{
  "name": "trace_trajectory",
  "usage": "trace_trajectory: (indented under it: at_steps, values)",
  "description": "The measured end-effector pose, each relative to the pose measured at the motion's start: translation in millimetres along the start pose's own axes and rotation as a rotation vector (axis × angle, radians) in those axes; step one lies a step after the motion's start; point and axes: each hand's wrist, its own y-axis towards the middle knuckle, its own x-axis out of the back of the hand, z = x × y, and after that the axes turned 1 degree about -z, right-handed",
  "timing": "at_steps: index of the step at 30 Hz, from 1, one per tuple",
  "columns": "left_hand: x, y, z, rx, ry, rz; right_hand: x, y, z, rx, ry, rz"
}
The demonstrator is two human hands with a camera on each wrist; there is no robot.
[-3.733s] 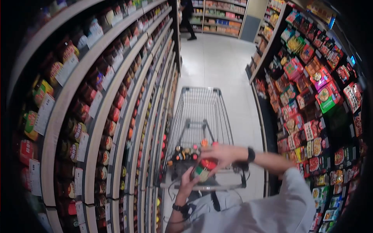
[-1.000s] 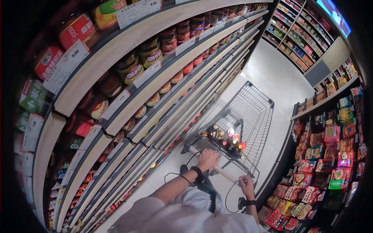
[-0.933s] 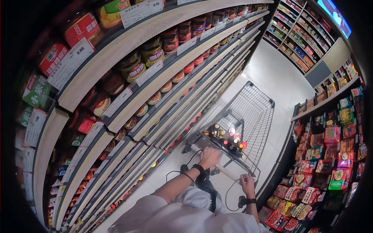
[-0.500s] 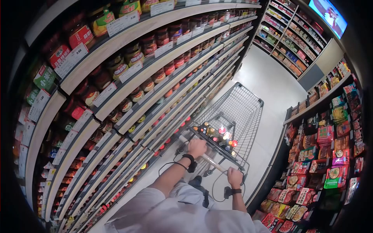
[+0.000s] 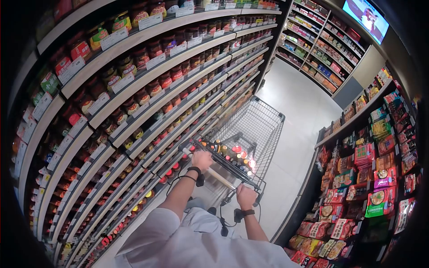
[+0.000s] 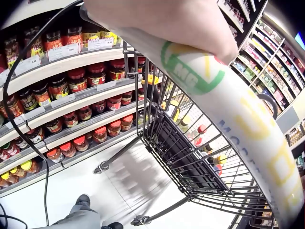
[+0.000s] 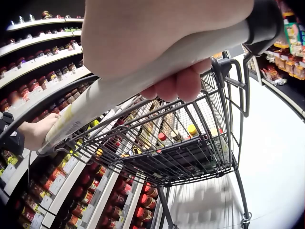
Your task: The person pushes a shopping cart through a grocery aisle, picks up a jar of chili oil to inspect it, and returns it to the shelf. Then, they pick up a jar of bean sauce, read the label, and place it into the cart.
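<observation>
Both hands are on the pale handle bar (image 5: pixel 221 178) of a wire shopping cart (image 5: pixel 263 120). My left hand (image 5: pixel 202 160) grips the bar near its left end, beside the shelves. My right hand (image 5: pixel 246 196) holds it near the other end, the fingers curling under it in the right wrist view. Green and yellow print shows on the handle (image 6: pixel 228 114) in the left wrist view. Several bottles (image 5: pixel 237 154) with red, yellow and dark caps stand in the near end of the cart.
Tall shelves (image 5: pixel 147 62) of sauce jars line the left side. On the right, a dark rack (image 5: pixel 308 165) carries packaged foods (image 5: pixel 380 201). Pale floor (image 5: pixel 295 102) runs ahead to more shelves (image 5: pixel 321 49) and a lit screen (image 5: pixel 366 20). Thin cables hang near both wrists.
Earlier, both hands held a red-topped jar with green on it over the cart. The jar has left the hands, which now grip the handle. The cart has shifted left in the head view.
</observation>
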Motion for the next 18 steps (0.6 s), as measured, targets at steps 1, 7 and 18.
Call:
trace_trajectory:
  at_steps: [1, 7, 18]
  values:
    - [-1.8, 5.0, -0.7, 0.001, -0.008, 0.014, 0.2, 3.3, -1.8, -0.001, 0.000, -0.004]
    - [-12.4, 27.2, -3.3, 0.020, -0.045, -0.025, 6.1, 25.5, -9.9, 0.024, 0.005, 0.013]
    - [-21.5, 84.7, -18.3, -0.011, -0.143, -0.067, -6.7, 84.6, -52.2, -0.020, 0.029, 0.296]
